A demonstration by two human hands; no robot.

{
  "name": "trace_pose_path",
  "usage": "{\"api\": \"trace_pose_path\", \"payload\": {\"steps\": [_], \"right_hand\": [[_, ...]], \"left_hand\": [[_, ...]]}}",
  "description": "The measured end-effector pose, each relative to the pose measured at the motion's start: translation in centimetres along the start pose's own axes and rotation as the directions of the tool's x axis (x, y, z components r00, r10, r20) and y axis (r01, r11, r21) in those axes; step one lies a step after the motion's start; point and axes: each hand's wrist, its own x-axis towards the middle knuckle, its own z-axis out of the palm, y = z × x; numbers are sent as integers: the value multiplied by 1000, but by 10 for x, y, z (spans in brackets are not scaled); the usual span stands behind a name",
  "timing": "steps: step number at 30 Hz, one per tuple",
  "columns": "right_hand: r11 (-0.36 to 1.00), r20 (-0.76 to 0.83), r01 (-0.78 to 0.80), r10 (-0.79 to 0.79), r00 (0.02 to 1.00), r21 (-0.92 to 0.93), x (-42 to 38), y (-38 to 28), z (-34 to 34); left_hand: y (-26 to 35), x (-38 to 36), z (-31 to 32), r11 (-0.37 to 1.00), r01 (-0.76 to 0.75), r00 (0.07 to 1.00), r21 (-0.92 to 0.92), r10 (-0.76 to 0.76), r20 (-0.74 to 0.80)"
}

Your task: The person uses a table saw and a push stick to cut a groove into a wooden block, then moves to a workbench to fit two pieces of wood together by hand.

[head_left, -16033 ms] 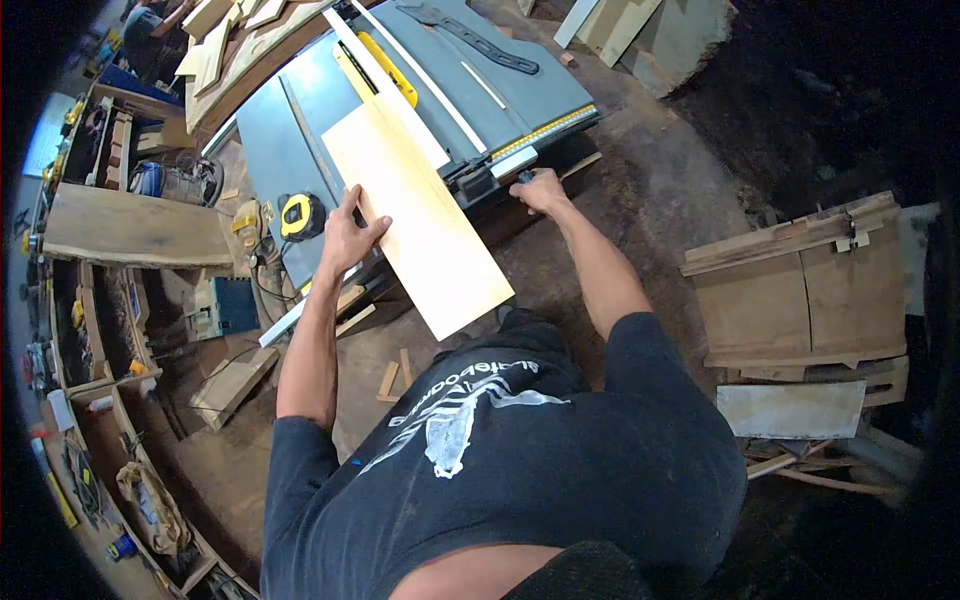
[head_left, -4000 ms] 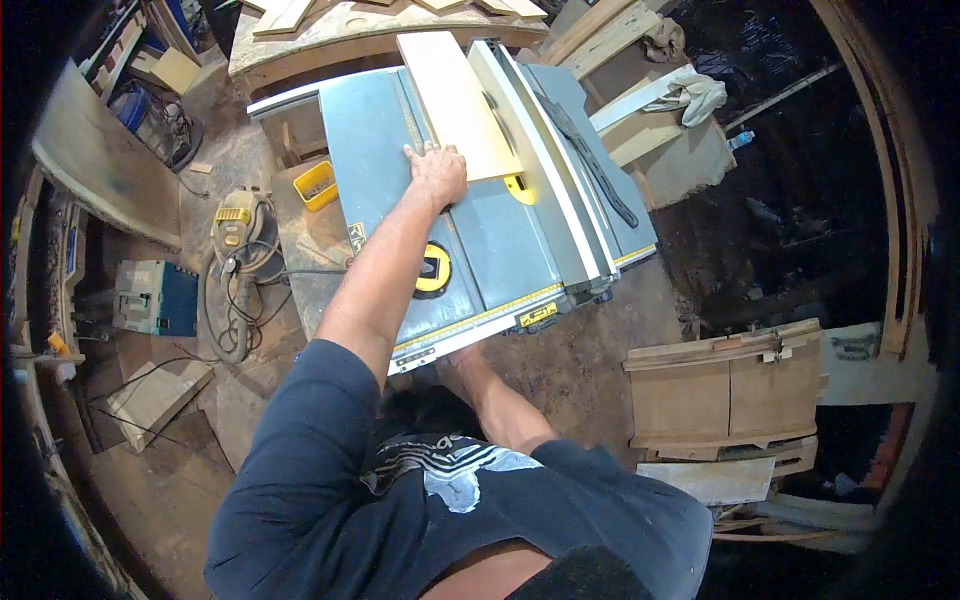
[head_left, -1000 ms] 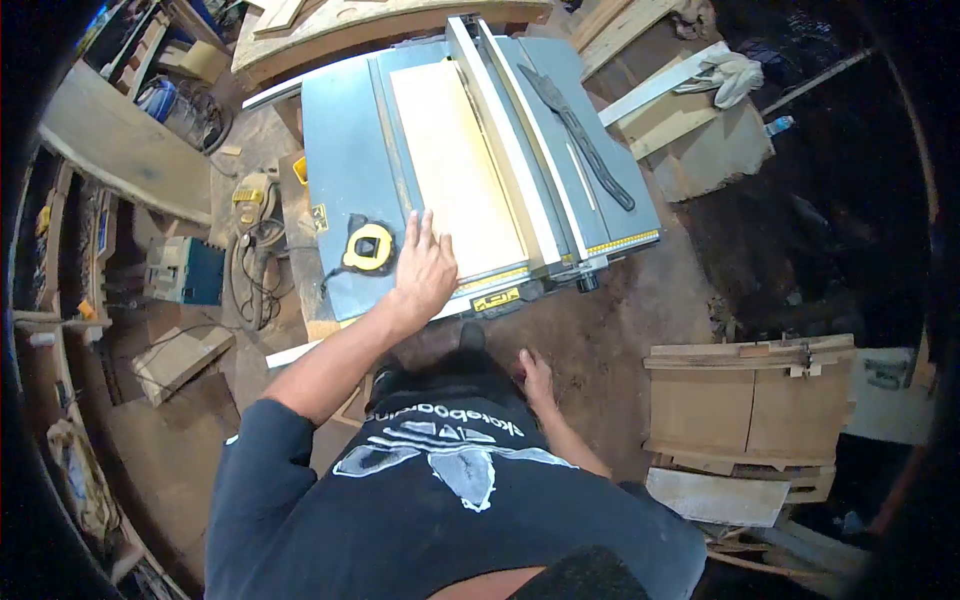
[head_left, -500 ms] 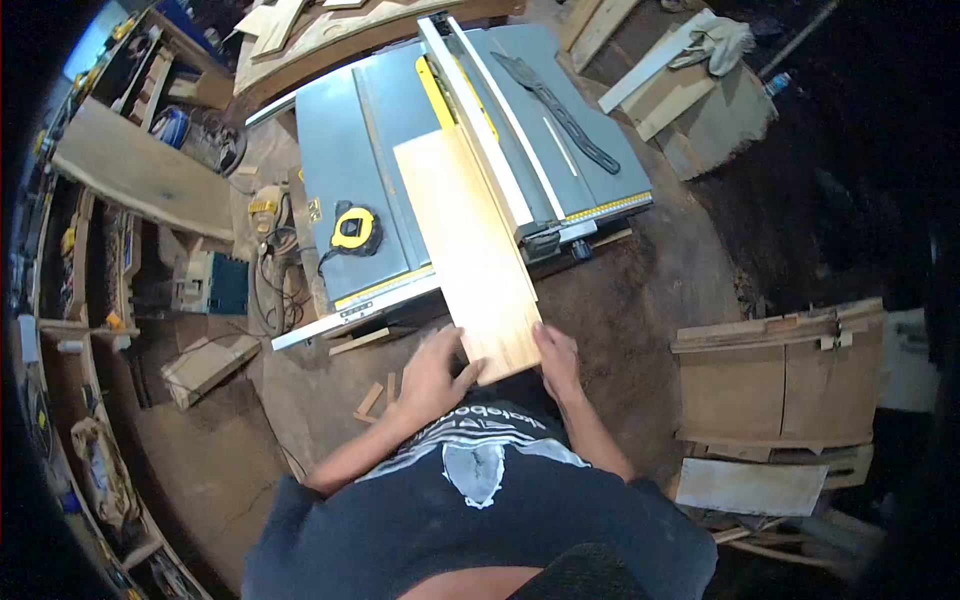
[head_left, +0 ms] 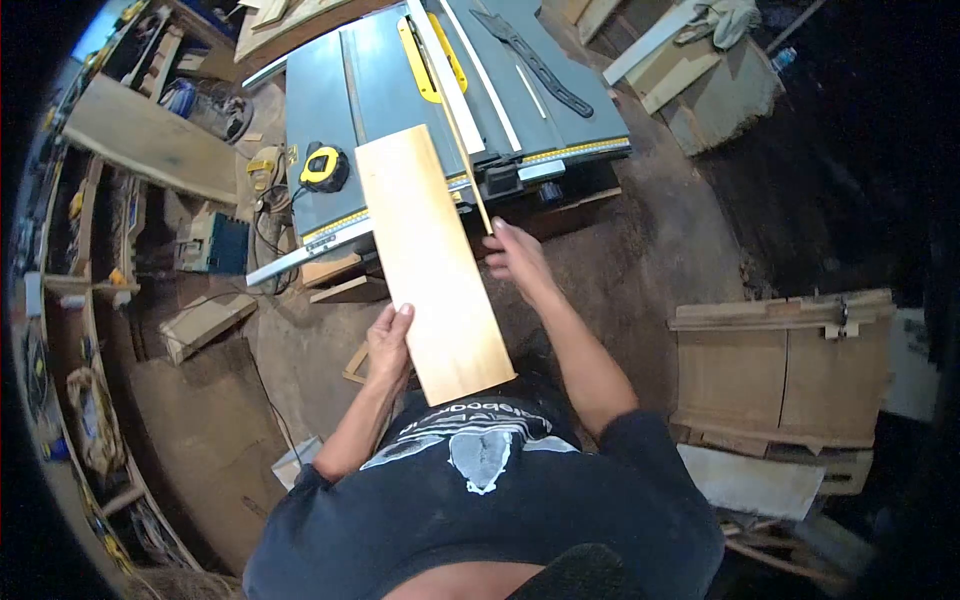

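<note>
A wide, pale wooden board [head_left: 430, 270] slants in front of my body, its far end over the front edge of the table saw [head_left: 318, 95]. My left hand [head_left: 390, 340] grips the board's left edge, thumb on top and fingers underneath. To the right of the board, a thin wood strip [head_left: 471, 170] lies along the saw's rip fence [head_left: 446, 85] and sticks out past the front. My right hand [head_left: 522, 262] is at the strip's near end, which sits between the thumb and fingers. A yellow tape measure [head_left: 323, 167] rests on the saw top, left of the board.
A black push stick [head_left: 540, 75] and a narrow offcut [head_left: 530, 92] lie right of the fence. The yellow-edged blade insert [head_left: 416, 62] is left of it. Shelving [head_left: 90, 350] runs down the left side; stacked panels [head_left: 780, 375] stand at right. Scrap wood [head_left: 208, 325] lies on the floor.
The board has come back toward me and left, away from the fence. My right hand has left the board and moved forward to the thin strip, which now shows separately.
</note>
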Motion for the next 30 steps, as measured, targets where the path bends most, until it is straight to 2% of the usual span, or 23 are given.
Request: {"api": "trace_pose_path", "payload": {"steps": [2, 4, 6, 8, 10, 12, 14, 16, 18, 19, 20, 21, 22, 23, 24, 25, 26, 28, 29, 30], "right_hand": [[1000, 64, -19, 18, 998, 7, 31, -15, 14], [983, 80, 140, -131, 988, -121, 37, -20, 21], [968, 133, 196, -176, 975, -155, 25, -5, 11], [958, 155, 239, -215, 964, -157, -9, 10, -6], [977, 227, 184, -155, 961, -112, -57, 27, -32], [978, 314, 178, -135, 940, -112, -112, 37, -72], [986, 327, 148, -114, 938, -81, -158, 36, -109], [981, 369, 166, -119, 922, -97, -181, 37, -141], [972, 382, 206, -151, 912, -109, -184, 33, -161], [978, 376, 189, -144, 916, -84, -186, 32, -169], [983, 373, 176, -144, 917, -54, -184, 31, -175], [981, 355, 190, -188, 916, 27, -178, 36, -179], [981, 338, 192, -190, 922, 29, -173, 36, -181], [977, 324, 189, -210, 923, 93, -167, 33, -182], [969, 305, 193, -233, 923, 156, -160, 26, -182], [960, 300, 247, -275, 913, 130, -155, 16, -182], [957, 276, 259, -285, 918, 127, -148, 11, -182], [938, 282, 306, -342, 896, 166, -135, 2, -187], [933, 255, 324, -355, 899, 159, -129, -3, -191], [933, 249, 320, -353, 902, 166, -127, -8, -195]], "left_hand": [[-7, -18, 1, 999, -38, 999, -35, 37, -31], [-13, -36, 14, 996, -91, 991, -26, 88, -99], [-20, -53, 23, 993, -116, 979, -18, 112, -170], [-26, -65, 31, 984, -158, 961, 77, 171, -217], [-18, -64, 38, 970, -216, 934, 112, 239, -265], [-6, -63, 36, 938, -266, 913, 223, 320, -255], [18, -57, 38, 863, -257, 882, 434, 394, -260], [30, -36, 37, 872, -302, 886, 386, 406, -223], [29, 10, 24, 826, -274, 889, 493, 413, -199], [36, 27, 31, 910, -168, 934, 380, 270, -234], [40, 43, 45, 935, -177, 921, 306, 267, -284], [31, 76, 37, 949, -200, 929, 242, 262, -260], [18, 108, 26, 959, -216, 937, 181, 256, -238], [18, 123, 27, 960, -211, 943, 183, 249, -221], [26, 132, 37, 917, -240, 897, 318, 335, -289], [32, 142, 51, 858, -256, 838, 445, 427, -341], [37, 144, 58, 849, -283, 855, 446, 434, -284], [38, 159, 76, 737, -286, 691, 613, 602, -400], [43, 148, 84, 511, -198, 624, 836, 724, -294], [46, 138, 103, 405, -207, 502, 891, 825, -259]]}}
